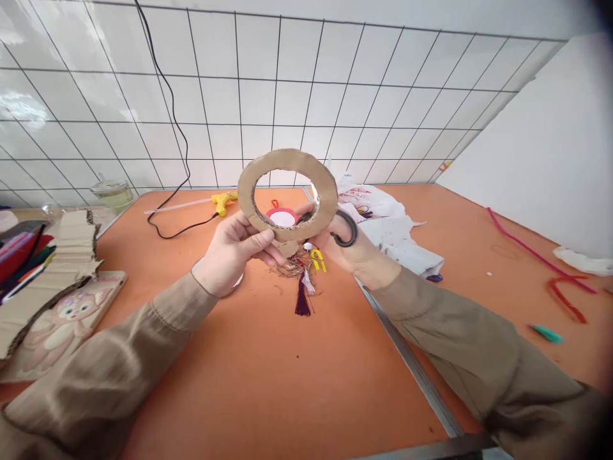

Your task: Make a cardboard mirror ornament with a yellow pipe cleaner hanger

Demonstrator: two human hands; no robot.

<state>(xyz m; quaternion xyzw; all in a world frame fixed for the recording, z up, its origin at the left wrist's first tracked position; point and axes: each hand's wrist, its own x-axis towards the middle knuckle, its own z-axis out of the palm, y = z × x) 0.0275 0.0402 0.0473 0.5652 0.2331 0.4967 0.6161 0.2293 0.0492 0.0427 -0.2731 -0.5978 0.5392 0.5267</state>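
A cardboard ring (249, 195) is held up above the orange table. My left hand (234, 248) grips its lower left edge, thumb in front and fingers behind. Behind the ring's lower right side, my right hand (352, 249) holds black-handled scissors (348, 229), with a loop showing beside the ring. Most of the scissors and several right-hand fingers are hidden by the ring. Beyond and below lie a red-rimmed white disc (282, 218), a dark tassel (302, 297) and a yellow piece (317, 260).
A yellow glue gun (223, 203) with a black cord lies at the back left. Torn cardboard (71, 252) and a cartoon-printed board (71, 319) lie at left. White plastic bags (397, 236), red pipe cleaners (565, 300) and a green item (547, 333) are at right.
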